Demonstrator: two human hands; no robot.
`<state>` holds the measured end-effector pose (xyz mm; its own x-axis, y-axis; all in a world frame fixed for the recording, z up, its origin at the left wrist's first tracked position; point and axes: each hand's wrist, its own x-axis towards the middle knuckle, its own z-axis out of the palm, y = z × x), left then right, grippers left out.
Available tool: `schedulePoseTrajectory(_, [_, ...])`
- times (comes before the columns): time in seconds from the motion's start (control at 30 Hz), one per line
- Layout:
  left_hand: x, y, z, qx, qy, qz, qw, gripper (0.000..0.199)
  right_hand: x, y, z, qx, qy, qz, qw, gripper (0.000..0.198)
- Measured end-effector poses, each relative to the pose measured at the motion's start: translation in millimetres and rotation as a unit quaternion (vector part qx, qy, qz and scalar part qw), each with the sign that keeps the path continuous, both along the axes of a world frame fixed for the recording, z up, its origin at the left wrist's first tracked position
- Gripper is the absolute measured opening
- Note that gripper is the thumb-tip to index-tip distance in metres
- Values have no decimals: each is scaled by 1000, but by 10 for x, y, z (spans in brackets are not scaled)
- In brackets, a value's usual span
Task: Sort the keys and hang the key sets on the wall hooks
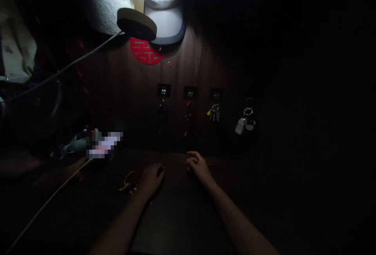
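Observation:
My left hand [153, 176] rests low over the dark wooden table, palm down, fingers loosely bent and nothing visible in them. Beside it on the left lies a small bundle with a yellow strap [126, 183], partly hidden by the wrist. Opposite, my right hand [198, 167] is near the table with its index finger stretched out and the others curled; no held thing shows. Further off are a bunch of dark keys [162, 109], one with a red tie [188, 120], one with a yellow tag [215, 112], and a ring with pale fobs [241, 125].
Small black square plates [190, 92] sit above the key bunches. A lit lamp with a wooden post and round base [136, 24] stands at the back, over a red paper cutout [147, 54]. Its cable [73, 63] runs left. Another person's hand [75, 169] is at the left.

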<state>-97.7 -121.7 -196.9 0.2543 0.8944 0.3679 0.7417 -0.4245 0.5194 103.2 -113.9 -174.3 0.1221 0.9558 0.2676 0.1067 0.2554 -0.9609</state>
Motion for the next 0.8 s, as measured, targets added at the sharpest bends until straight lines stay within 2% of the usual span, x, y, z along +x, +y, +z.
schedulePoseTrajectory(0.17, [15, -63, 20, 11, -45, -55, 997, 14, -34, -99, -146, 13, -54, -21, 998, 27])
schedulePoseTrajectory(0.23, [32, -95, 49, 25, -74, -82, 994, 15, -38, -102, -171, 34, -107, -25, 993, 26])
schedulePoseTrajectory(0.3, [45, -113, 80, 62, -112, -80, 989, 16, -32, -103, -192, 64, -167, -29, 983, 25])
schedulePoseTrajectory(0.47, [-41, -63, 140, 159, -204, 45, 965, 19, -16, -148, -215, 96, -261, -2, 961, 25])
schedulePoseTrajectory(0.57, [-197, -8, 183, 167, -206, 151, 952, 23, -22, -191, -192, 95, -287, 13, 953, 25])
schedulePoseTrajectory(0.63, [-314, 15, 217, 132, -159, 221, 953, 26, -29, -210, -176, 95, -294, 18, 951, 24])
schedulePoseTrajectory(0.7, [-408, 22, 245, 64, -87, 271, 957, 29, -32, -214, -171, 95, -297, 16, 950, 24])
schedulePoseTrajectory(0.8, [-467, 12, 264, -30, -3, 294, 955, 34, -31, -204, -182, 98, -296, 16, 950, 23])
